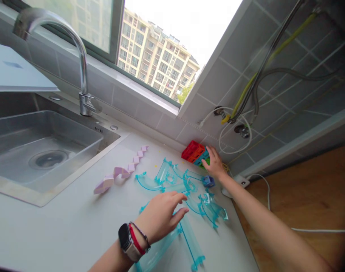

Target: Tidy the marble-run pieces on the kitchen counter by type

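My left hand (164, 213) hovers palm down, thumb and fingers apart, with nothing between them. Under and around it lie translucent teal track pieces (192, 238), some straight and some curved. At the back right, my right hand (214, 163) reaches to a row of red, orange, blue and green plastic blocks (197, 151). Its fingers are stretched out at the right end of the row, and the thumb is near a green block; whether they touch is unclear. Below that hand sits a dark blue block (208, 181) among the teal pieces.
A pink-and-white folding snake toy (122, 173) lies twisted on the white counter (76, 223). To the left are a steel sink (54, 189) and a curved faucet (83, 68). Cables and hoses (254, 83) hang by the tiled wall. A white power strip (240, 182) is beside the counter's right edge.
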`<action>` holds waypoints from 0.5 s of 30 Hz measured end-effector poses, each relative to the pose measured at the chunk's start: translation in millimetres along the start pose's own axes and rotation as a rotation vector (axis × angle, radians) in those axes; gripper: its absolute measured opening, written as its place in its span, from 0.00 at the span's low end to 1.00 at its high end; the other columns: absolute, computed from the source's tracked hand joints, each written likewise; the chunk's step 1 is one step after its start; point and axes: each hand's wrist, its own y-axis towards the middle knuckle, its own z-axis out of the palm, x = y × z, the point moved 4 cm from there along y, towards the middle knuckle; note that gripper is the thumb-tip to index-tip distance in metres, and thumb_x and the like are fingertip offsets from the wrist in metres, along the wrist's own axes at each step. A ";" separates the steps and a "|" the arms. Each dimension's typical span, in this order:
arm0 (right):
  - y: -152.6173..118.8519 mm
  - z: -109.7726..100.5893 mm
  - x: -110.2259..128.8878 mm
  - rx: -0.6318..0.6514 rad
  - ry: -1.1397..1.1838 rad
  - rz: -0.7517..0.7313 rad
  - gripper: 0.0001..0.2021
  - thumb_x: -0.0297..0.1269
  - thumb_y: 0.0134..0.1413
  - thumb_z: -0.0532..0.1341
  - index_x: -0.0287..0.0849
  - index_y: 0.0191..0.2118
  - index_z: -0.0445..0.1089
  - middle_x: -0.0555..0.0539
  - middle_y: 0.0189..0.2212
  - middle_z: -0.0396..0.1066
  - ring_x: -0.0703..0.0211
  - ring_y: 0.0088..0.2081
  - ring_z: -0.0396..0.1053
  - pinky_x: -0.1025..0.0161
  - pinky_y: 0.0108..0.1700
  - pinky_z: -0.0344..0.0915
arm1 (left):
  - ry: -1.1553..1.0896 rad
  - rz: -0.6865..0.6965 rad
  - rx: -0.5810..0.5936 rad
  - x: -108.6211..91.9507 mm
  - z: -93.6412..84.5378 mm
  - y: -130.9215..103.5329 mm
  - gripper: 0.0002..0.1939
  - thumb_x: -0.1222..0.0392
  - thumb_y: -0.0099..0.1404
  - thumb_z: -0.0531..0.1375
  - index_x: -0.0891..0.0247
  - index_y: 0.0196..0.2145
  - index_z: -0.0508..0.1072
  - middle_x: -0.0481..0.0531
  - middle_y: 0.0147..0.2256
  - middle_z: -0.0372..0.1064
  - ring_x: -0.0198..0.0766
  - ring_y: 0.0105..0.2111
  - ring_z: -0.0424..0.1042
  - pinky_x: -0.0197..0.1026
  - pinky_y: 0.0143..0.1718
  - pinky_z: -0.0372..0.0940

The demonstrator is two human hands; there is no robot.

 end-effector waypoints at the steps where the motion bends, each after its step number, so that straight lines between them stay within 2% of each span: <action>1: -9.9 -6.1 -3.7 0.019 -0.008 -0.006 0.35 0.37 0.63 0.58 0.39 0.72 0.46 0.34 0.73 0.43 0.41 0.73 0.42 0.41 0.71 0.47 | 0.011 0.003 0.005 0.4 0.4 0.1 0.13 0.52 0.73 0.56 0.56 0.51 0.73 0.53 0.47 0.77 0.47 0.45 0.77 0.48 0.47 0.71; 4: -33.7 -14.5 -17.0 0.129 -0.022 -0.021 0.31 0.32 0.60 0.59 0.42 0.69 0.57 0.35 0.69 0.54 0.39 0.70 0.52 0.41 0.69 0.51 | 0.037 0.007 0.020 1.6 2.1 0.0 0.13 0.53 0.72 0.56 0.57 0.51 0.74 0.53 0.47 0.78 0.47 0.44 0.77 0.48 0.46 0.71; 6: -45.3 -9.6 -26.5 0.251 -0.017 -0.032 0.28 0.29 0.56 0.61 0.42 0.63 0.65 0.35 0.63 0.65 0.40 0.64 0.63 0.43 0.65 0.58 | 0.054 0.006 0.021 2.4 3.3 -0.2 0.14 0.52 0.73 0.56 0.57 0.51 0.74 0.54 0.48 0.78 0.46 0.44 0.78 0.48 0.46 0.71; 8: -55.3 0.7 -34.7 0.378 -0.004 -0.045 0.27 0.27 0.50 0.65 0.41 0.58 0.71 0.37 0.58 0.72 0.42 0.58 0.70 0.48 0.61 0.64 | 0.074 0.009 0.022 2.6 4.8 -0.5 0.14 0.52 0.73 0.56 0.58 0.51 0.74 0.54 0.48 0.78 0.46 0.44 0.78 0.48 0.47 0.71; 11: -67.4 15.2 -42.7 0.503 0.015 -0.046 0.32 0.27 0.41 0.71 0.41 0.57 0.73 0.37 0.55 0.75 0.42 0.55 0.74 0.53 0.58 0.67 | 0.097 0.008 0.034 2.5 7.1 -0.8 0.15 0.51 0.73 0.55 0.57 0.51 0.74 0.54 0.48 0.78 0.47 0.44 0.78 0.47 0.46 0.71; 15: -74.3 21.1 -46.0 0.542 0.012 -0.039 0.34 0.34 0.46 0.71 0.43 0.62 0.68 0.37 0.57 0.73 0.40 0.57 0.72 0.50 0.59 0.66 | 0.091 -0.001 0.045 3.2 8.9 -0.9 0.15 0.50 0.72 0.56 0.57 0.51 0.74 0.55 0.47 0.78 0.47 0.43 0.78 0.48 0.45 0.71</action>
